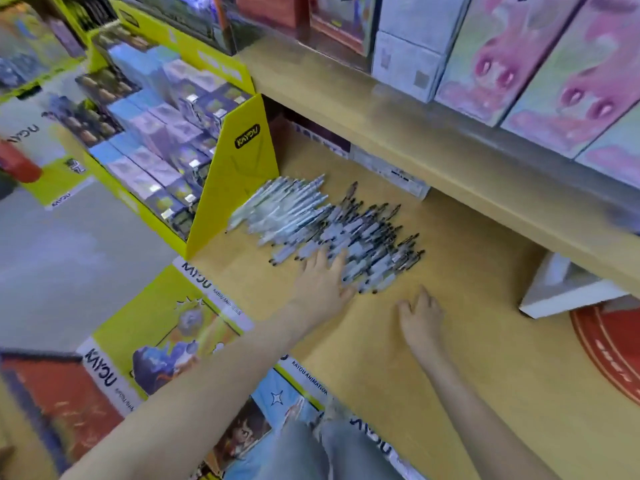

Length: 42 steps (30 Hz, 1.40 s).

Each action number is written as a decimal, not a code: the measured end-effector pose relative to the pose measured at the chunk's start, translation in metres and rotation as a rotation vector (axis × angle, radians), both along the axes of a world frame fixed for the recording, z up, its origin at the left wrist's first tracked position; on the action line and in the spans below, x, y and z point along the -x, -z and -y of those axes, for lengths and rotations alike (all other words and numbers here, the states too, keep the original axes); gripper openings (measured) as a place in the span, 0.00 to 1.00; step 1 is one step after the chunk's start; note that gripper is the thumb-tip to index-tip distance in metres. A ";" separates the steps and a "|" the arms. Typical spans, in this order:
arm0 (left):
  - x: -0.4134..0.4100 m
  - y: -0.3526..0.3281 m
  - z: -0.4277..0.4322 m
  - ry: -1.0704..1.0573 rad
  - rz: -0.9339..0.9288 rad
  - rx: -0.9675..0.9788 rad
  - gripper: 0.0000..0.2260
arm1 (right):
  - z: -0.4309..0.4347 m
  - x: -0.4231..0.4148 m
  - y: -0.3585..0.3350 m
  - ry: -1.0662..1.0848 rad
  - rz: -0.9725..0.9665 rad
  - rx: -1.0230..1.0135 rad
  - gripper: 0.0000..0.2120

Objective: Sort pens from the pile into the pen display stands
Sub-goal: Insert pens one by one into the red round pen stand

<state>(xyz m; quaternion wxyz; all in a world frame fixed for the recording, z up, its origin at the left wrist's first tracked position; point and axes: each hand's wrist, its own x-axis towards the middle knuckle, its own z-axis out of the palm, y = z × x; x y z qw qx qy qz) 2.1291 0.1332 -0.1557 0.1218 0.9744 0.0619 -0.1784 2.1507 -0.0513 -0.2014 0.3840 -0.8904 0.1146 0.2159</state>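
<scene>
**q:** so how far is the sorting getting? anything going into stands yet?

**a:** nah, I'd say it's barely starting. The whole pile of pens (332,223) is lying flat on the wooden shelf (460,358), and neither hand is carrying a pen. I'm not spotting any pen display stand at all, so basically everything is waiting to be sorted.

**q:** what are the hands doing?

**a:** The left hand (322,282) is reaching in with fingers straight and spread, fingertips lying on the near edge of the pile, touching pens but not pinching any. The right hand (420,317) is sitting on the shelf just to the right of it, fingers loosely curled and gripping nothing, just off the pile's near corner.

**q:** which way are the pens pointing?

**a:** Mostly parallel. Their long axes are running diagonally, from beside the left fingertips away towards the far right. The dark clip ends seem to be pointing far-right and the tips back towards the left hand, though it's blurry so I'm hedging. The paler pens are lying furthest from both hands, on the pile's far-left side.

**q:** anything else around?

**a:** A yellow card display (239,174) is standing beyond the left hand, and a white box (561,289) is sitting well off to the right of the right hand.
</scene>
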 end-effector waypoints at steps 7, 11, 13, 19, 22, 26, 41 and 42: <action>-0.066 0.046 0.003 0.132 -0.008 -0.048 0.35 | -0.025 -0.034 0.004 0.325 -0.098 -0.198 0.33; -0.064 0.068 0.012 0.156 -0.001 -0.071 0.35 | -0.038 -0.046 0.004 0.439 -0.161 -0.295 0.35; -0.061 0.073 0.012 0.145 0.028 -0.034 0.35 | -0.048 -0.051 0.005 0.467 -0.162 -0.332 0.35; -0.061 0.077 0.012 0.199 0.027 0.070 0.34 | -0.063 -0.064 0.005 0.537 -0.217 -0.374 0.36; -0.060 0.074 0.018 0.239 0.013 0.136 0.33 | -0.063 -0.062 0.005 0.523 -0.191 -0.346 0.37; -0.066 0.060 0.015 0.261 -0.015 0.190 0.36 | -0.057 -0.055 0.006 0.482 -0.137 -0.220 0.40; -0.086 0.070 -0.004 0.301 0.007 0.071 0.30 | -0.061 -0.054 -0.002 0.619 -0.262 -0.276 0.48; -0.083 0.073 -0.005 0.302 0.011 0.128 0.31 | -0.067 -0.056 0.000 0.620 -0.263 -0.293 0.48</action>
